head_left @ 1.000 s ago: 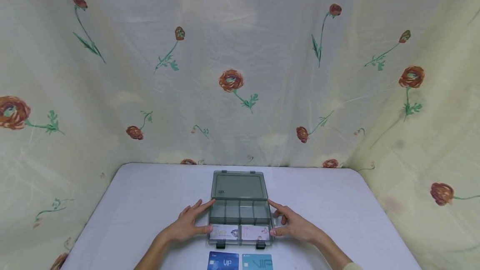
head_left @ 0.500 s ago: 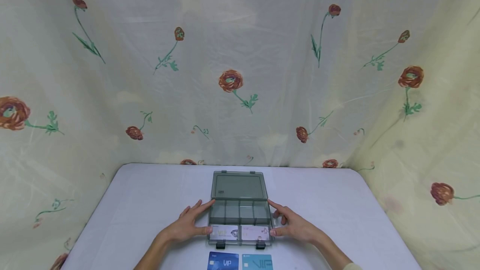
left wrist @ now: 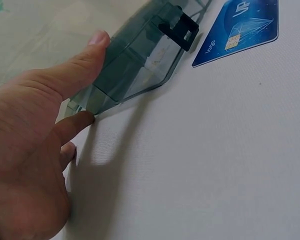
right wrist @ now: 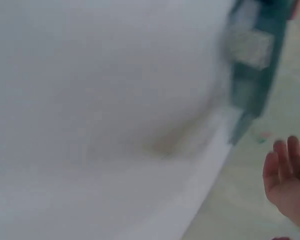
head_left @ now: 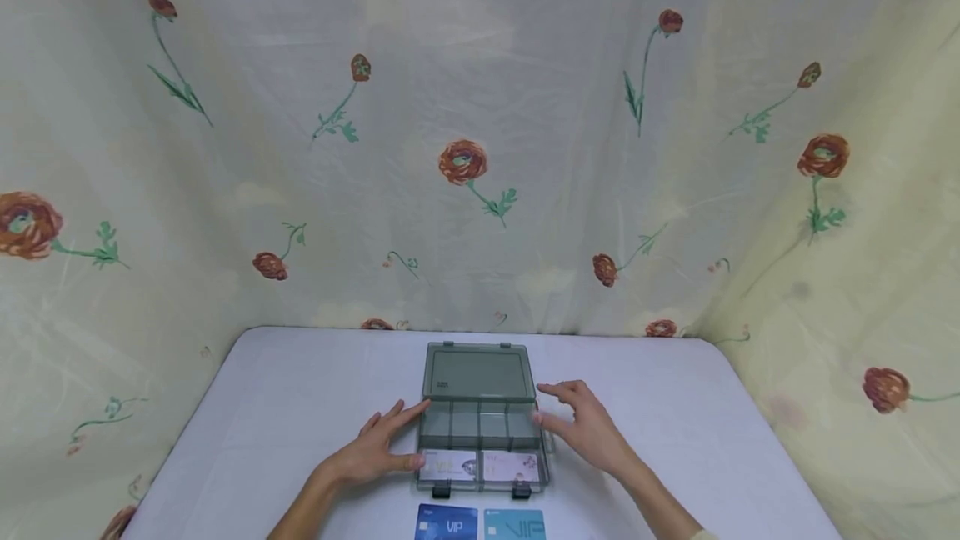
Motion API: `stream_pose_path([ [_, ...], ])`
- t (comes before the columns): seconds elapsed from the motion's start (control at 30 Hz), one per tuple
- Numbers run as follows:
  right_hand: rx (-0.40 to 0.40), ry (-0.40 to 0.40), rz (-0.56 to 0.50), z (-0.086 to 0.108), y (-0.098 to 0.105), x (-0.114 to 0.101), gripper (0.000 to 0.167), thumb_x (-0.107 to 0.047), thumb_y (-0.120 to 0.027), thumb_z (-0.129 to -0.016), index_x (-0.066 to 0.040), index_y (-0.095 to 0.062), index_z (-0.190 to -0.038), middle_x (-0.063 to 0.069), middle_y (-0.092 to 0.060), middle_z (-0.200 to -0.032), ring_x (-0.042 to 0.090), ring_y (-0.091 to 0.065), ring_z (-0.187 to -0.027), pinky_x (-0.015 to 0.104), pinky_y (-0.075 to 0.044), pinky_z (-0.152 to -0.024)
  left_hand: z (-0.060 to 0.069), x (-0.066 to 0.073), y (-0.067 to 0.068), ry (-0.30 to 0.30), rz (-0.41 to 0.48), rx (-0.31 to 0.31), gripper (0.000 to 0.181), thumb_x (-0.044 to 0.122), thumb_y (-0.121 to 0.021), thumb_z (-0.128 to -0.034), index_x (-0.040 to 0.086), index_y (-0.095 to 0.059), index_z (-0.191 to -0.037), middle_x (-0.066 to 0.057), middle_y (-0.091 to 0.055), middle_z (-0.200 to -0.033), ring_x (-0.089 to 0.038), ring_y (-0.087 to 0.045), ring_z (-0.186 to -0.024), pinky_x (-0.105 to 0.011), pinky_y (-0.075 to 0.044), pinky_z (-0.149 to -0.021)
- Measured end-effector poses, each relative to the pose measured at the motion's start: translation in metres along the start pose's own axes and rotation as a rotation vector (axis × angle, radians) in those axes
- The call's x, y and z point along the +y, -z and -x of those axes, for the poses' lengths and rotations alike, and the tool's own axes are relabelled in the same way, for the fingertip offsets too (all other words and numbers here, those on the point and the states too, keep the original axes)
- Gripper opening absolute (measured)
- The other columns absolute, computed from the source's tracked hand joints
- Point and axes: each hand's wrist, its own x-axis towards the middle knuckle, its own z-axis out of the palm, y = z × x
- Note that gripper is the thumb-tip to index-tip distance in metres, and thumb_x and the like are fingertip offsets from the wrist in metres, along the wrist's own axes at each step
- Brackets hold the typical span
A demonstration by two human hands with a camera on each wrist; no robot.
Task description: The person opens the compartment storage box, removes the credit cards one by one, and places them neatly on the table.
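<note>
A translucent grey-green compartment box [head_left: 480, 442] lies on the table with its lid [head_left: 480, 373] folded back. Its two front compartments hold a white card [head_left: 447, 465] and a pink card [head_left: 510, 467]. Along the box's left side rests my left hand [head_left: 367, 450], index finger extended toward the hinge corner and thumb near the white card. The left wrist view shows that thumb and a fingertip against the box wall [left wrist: 127, 65]. My right hand [head_left: 588, 432] is raised beside the right rear compartments, fingers loosely bent and holding nothing. In the right wrist view the box [right wrist: 252, 85] is blurred.
A dark blue VIP card [head_left: 446, 521] and a teal VIP card [head_left: 514, 523] lie side by side in front of the box. Two dark latches stick out from the box's front edge. Flowered cloth [head_left: 465, 273] encloses the white table [head_left: 315, 382] behind and at the sides.
My right hand has lifted off the box's right side and moved slightly away from me, its thumb leaving the pink card's edge. The left hand and the box have stayed in place.
</note>
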Motion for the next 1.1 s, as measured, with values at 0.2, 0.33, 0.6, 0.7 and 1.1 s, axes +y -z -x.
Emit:
stream_pose_path([
  [0.2,-0.155,-0.127,-0.647,0.006,0.0,-0.038,0.055,-0.039,-0.058,-0.102,0.002,-0.056,-0.138,0.013,-0.069,-0.124,0.031,-0.065,-0.118,0.044,-0.052,-0.103,-0.001,0.001,0.0,-0.015,0.014,-0.011,0.083,0.038,-0.075,-0.0907,0.021,-0.031,-0.159,-0.012,-0.028,-0.164,-0.046,-0.005,-0.152,-0.07,0.007,-0.116],
  [0.33,-0.314,-0.229,-0.877,0.011,-0.011,-0.042,0.054,-0.031,-0.053,-0.105,0.011,-0.05,-0.139,0.02,-0.067,-0.127,0.032,-0.064,-0.12,0.042,-0.052,-0.102,-0.001,0.001,0.001,-0.01,0.007,-0.012,0.083,0.039,-0.075,-0.0903,0.023,-0.031,-0.159,-0.011,-0.028,-0.164,-0.046,-0.006,-0.152,-0.07,0.006,-0.116],
  [0.6,-0.382,-0.349,-0.87,0.01,-0.035,-0.038,0.05,-0.026,-0.055,-0.102,0.016,-0.056,-0.129,0.029,-0.067,-0.121,0.034,-0.069,-0.11,0.04,-0.058,-0.091,0.0,0.0,0.002,-0.006,0.005,-0.013,0.086,0.039,-0.076,-0.0891,0.022,-0.031,-0.16,-0.012,-0.027,-0.164,-0.046,-0.005,-0.152,-0.069,0.007,-0.116],
  [0.7,-0.407,-0.375,-0.829,0.008,-0.041,-0.039,0.05,-0.027,-0.056,-0.101,0.016,-0.059,-0.125,0.029,-0.069,-0.117,0.034,-0.071,-0.106,0.041,-0.059,-0.09,0.001,0.0,0.002,-0.006,0.005,-0.013,0.088,0.04,-0.077,-0.0875,0.021,-0.031,-0.16,-0.014,-0.027,-0.164,-0.047,-0.004,-0.152,-0.069,0.007,-0.116],
  [1.1,-0.44,-0.429,-0.864,0.002,-0.054,-0.043,0.05,-0.026,-0.056,-0.101,0.018,-0.056,-0.126,0.032,-0.067,-0.117,0.039,-0.068,-0.11,0.046,-0.056,-0.095,0.0,0.001,0.001,-0.001,0.01,-0.004,0.094,0.038,-0.082,-0.0827,0.02,-0.031,-0.159,-0.015,-0.027,-0.164,-0.047,-0.005,-0.152,-0.069,0.008,-0.117],
])
